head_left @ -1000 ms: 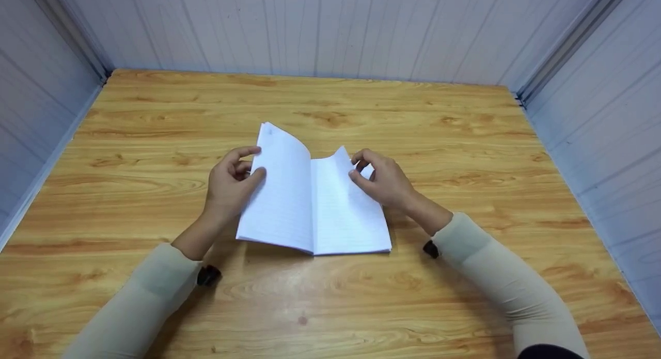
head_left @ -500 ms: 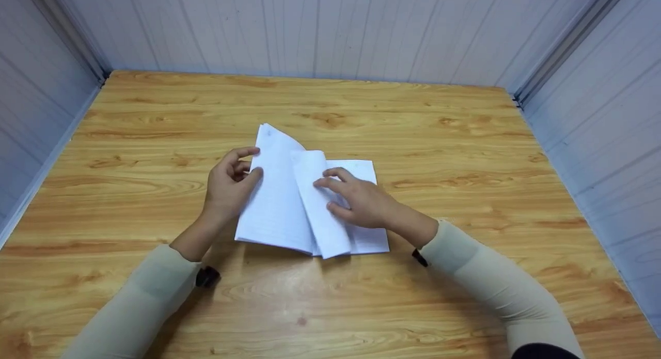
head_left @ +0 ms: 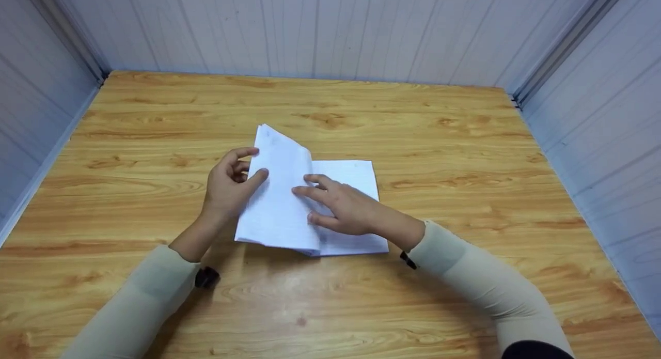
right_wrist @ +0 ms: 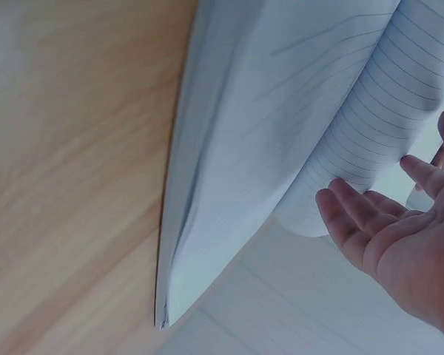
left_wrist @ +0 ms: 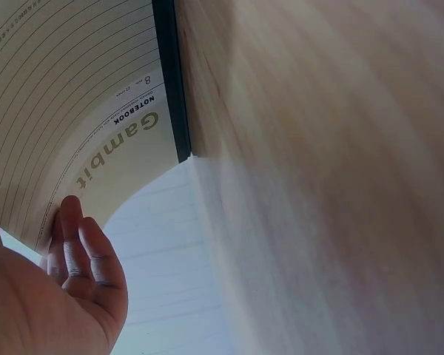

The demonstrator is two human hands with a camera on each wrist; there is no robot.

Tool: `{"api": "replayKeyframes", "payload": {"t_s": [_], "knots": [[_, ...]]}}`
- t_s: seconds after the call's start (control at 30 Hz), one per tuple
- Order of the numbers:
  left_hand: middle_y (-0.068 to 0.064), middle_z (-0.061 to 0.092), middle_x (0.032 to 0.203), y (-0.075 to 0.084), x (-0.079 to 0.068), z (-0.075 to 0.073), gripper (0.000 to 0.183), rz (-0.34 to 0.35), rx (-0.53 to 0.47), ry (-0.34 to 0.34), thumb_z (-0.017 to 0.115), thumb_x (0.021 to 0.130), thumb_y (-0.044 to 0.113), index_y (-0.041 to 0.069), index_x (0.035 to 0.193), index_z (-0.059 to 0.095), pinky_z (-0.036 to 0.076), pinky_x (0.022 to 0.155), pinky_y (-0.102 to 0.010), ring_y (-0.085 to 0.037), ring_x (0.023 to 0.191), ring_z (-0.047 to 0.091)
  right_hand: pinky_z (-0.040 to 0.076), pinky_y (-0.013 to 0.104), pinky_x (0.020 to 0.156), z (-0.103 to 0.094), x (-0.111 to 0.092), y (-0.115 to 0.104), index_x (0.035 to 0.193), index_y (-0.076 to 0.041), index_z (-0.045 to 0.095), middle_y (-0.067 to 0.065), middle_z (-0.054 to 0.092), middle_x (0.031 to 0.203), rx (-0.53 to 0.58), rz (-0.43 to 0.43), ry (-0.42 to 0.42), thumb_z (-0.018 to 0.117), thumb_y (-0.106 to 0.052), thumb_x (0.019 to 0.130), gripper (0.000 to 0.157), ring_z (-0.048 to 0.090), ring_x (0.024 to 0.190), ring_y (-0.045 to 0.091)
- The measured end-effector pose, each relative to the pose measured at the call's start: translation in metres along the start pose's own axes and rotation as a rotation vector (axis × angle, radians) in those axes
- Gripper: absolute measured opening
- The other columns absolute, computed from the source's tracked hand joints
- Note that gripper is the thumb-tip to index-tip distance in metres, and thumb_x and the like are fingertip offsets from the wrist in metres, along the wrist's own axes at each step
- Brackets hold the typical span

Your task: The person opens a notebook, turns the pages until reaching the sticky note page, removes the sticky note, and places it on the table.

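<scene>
An open notebook (head_left: pixel 281 214) with white ruled pages lies on the table, its left half raised at a slant. My left hand (head_left: pixel 227 186) pinches the outer edge of that half, thumb on the page and fingers behind. The left wrist view shows its tan cover (left_wrist: pixel 81 126) with "Gambit" and "NOTEBOOK" lettering and a dark spine strip (left_wrist: pixel 170 81). My right hand (head_left: pixel 343 206) is above the right page (head_left: pixel 348 170), fingers spread and touching a turned leaf near the fold. In the right wrist view that ruled leaf (right_wrist: pixel 385 96) curves against the fingertips (right_wrist: pixel 337 188).
The notebook lies on a wood-grain table (head_left: pixel 439 142). Pale panelled walls (head_left: pixel 335 33) enclose the table at the back and both sides. A black strap piece (head_left: pixel 206 277) shows beneath the left sleeve, another (head_left: pixel 408 260) beneath the right.
My right hand has moved left from the right page's upper edge, carrying a leaf over the fold onto the left half. Its fingers have spread from a pinch. My left hand stays in place.
</scene>
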State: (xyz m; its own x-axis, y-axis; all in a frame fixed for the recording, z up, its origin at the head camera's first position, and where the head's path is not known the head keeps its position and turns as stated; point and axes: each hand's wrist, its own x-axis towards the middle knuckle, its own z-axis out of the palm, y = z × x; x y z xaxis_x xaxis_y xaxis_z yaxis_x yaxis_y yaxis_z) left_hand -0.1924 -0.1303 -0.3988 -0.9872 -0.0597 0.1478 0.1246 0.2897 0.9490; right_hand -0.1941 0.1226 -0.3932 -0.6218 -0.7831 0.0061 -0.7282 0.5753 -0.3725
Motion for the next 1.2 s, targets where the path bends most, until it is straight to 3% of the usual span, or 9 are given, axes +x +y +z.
{"api": "replayKeyframes", "payload": {"t_s": [0.17,0.27,0.43,0.53,0.67,0.87,1.03,1.2], "knots": [[-0.005,0.068,0.092,0.0,0.0,-0.001,0.046,-0.009,-0.021,-0.019,0.071,0.083,0.012,0.012,0.126,0.058,0.044,0.062,-0.017,-0.008,0.069,0.054,0.048,0.043,0.095,0.0,0.0,0.0,0.146,-0.024,0.038,0.007,0.038,0.148,-0.011,-0.057,-0.033,0.053,-0.035,0.097,0.052,0.058,0.115,0.026],[-0.008,0.068,0.091,0.008,-0.003,-0.002,0.045,-0.004,-0.02,-0.021,0.068,0.083,0.005,0.008,0.127,0.058,0.042,0.062,-0.015,-0.007,0.069,0.052,0.048,0.043,0.093,-0.002,-0.002,0.006,0.143,-0.018,0.043,0.006,0.046,0.141,-0.028,-0.05,-0.014,0.057,-0.03,0.095,0.051,0.056,0.116,0.022],[-0.014,0.067,0.09,0.029,-0.013,-0.003,0.044,0.018,-0.012,-0.021,0.064,0.083,-0.001,0.0,0.126,0.056,0.039,0.063,-0.015,-0.007,0.07,0.049,0.046,0.048,0.092,-0.009,-0.009,0.023,0.136,-0.013,0.05,0.007,0.056,0.129,-0.096,0.066,0.059,0.059,-0.025,0.093,0.046,0.054,0.117,0.023],[-0.014,0.068,0.09,0.034,-0.015,-0.004,0.044,0.032,-0.008,-0.02,0.063,0.083,0.0,-0.002,0.126,0.056,0.04,0.064,-0.014,-0.005,0.07,0.049,0.045,0.049,0.094,-0.013,-0.015,0.034,0.134,-0.011,0.052,0.009,0.058,0.126,-0.146,0.156,0.065,0.06,-0.027,0.092,0.045,0.056,0.115,0.028],[-0.016,0.068,0.09,0.031,-0.015,-0.003,0.044,0.028,-0.004,-0.013,0.062,0.084,-0.001,-0.001,0.128,0.054,0.04,0.064,-0.014,-0.006,0.07,0.049,0.041,0.055,0.098,-0.017,-0.021,0.045,0.14,-0.01,0.045,0.013,0.054,0.134,-0.193,0.308,0.006,0.059,-0.035,0.092,0.056,0.05,0.124,0.034],[-0.011,0.068,0.089,0.005,-0.004,0.0,0.046,0.012,-0.016,0.007,0.065,0.084,0.002,0.008,0.128,0.056,0.04,0.065,-0.016,-0.009,0.071,0.049,0.025,0.06,0.11,-0.019,-0.024,0.061,0.154,-0.008,0.019,0.016,0.032,0.155,-0.175,0.519,-0.127,0.056,-0.046,0.092,0.081,0.025,0.143,0.039],[0.001,0.067,0.08,-0.003,0.0,0.001,0.045,0.031,-0.023,0.011,0.066,0.083,0.004,0.011,0.127,0.056,0.042,0.065,-0.017,-0.01,0.069,0.051,0.018,0.06,0.113,-0.017,-0.024,0.067,0.154,-0.006,0.011,0.016,0.024,0.158,-0.139,0.558,-0.17,0.055,-0.049,0.092,0.087,0.016,0.147,0.038],[0.002,0.067,0.077,-0.004,0.0,0.0,0.047,0.049,-0.028,0.009,0.064,0.083,0.002,0.01,0.128,0.055,0.044,0.063,-0.017,-0.009,0.065,0.052,0.016,0.06,0.114,-0.015,-0.024,0.067,0.154,-0.003,0.011,0.016,0.023,0.159,-0.115,0.544,-0.155,0.054,-0.048,0.092,0.087,0.015,0.147,0.037]]}}
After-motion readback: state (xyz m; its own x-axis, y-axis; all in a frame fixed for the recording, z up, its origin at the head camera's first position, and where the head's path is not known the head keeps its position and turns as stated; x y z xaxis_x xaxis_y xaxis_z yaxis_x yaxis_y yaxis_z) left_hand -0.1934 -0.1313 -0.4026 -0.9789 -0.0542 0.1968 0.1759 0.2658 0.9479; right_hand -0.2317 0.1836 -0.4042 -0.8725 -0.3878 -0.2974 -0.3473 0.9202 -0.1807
